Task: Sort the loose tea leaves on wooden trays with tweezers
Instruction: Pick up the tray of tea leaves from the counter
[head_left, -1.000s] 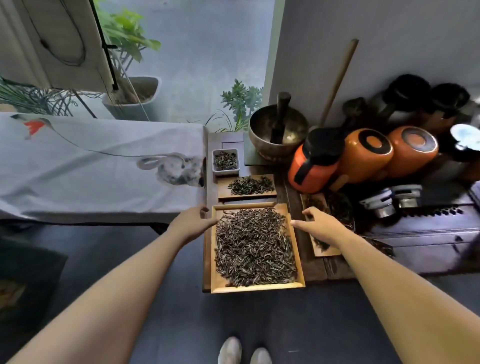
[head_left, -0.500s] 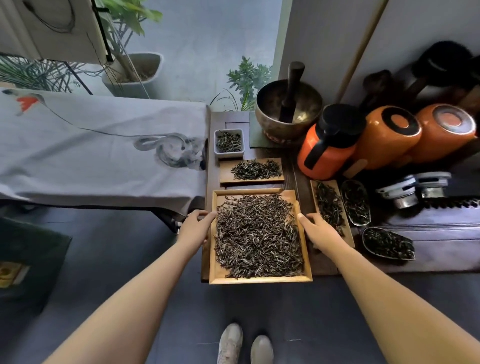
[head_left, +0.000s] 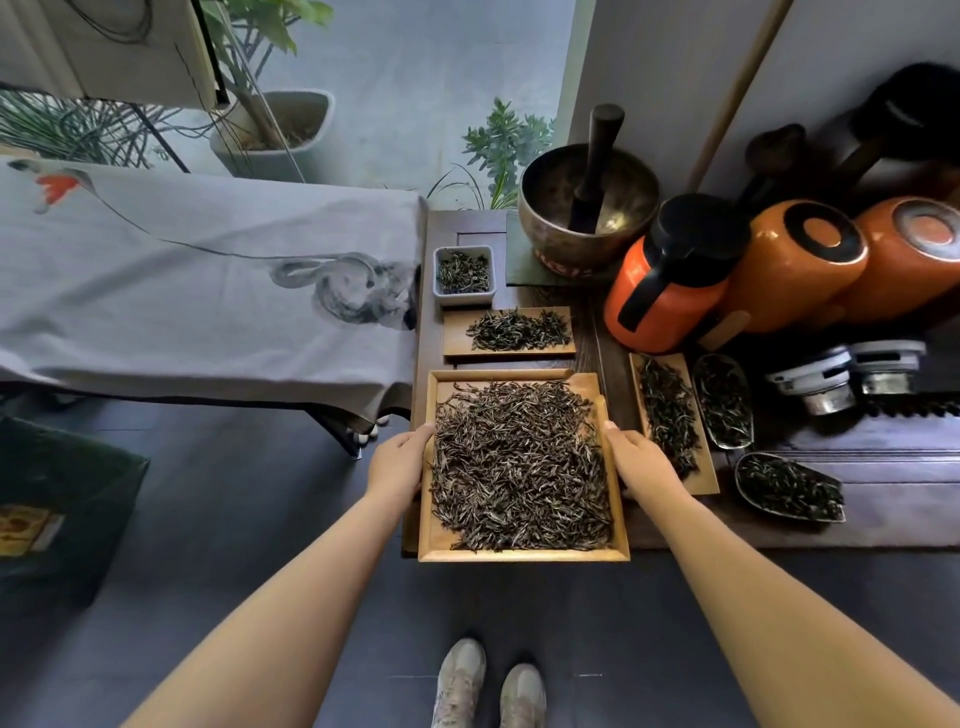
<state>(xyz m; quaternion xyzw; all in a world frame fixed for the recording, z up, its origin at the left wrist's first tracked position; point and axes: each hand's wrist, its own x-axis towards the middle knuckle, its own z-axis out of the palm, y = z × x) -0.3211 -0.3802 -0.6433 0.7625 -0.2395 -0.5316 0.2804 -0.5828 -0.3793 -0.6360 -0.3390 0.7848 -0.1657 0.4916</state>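
A large wooden tray heaped with dark loose tea leaves lies at the front of a low dark wooden table. My left hand grips the tray's left rim and my right hand grips its right rim. Behind it lies a smaller wooden tray with a thin pile of leaves, and beyond that a small white square dish of leaves. To the right, a narrow wooden tray also carries leaves. No tweezers are visible.
Two dark scoop dishes of leaves sit right of the narrow tray. A brass bowl with a pestle, an orange jug and orange jars crowd the back. A cloth-covered table stands at left.
Both hands have slid toward me along the large tray's sides and closed on its rims. The view has tilted down and drawn closer to the table.
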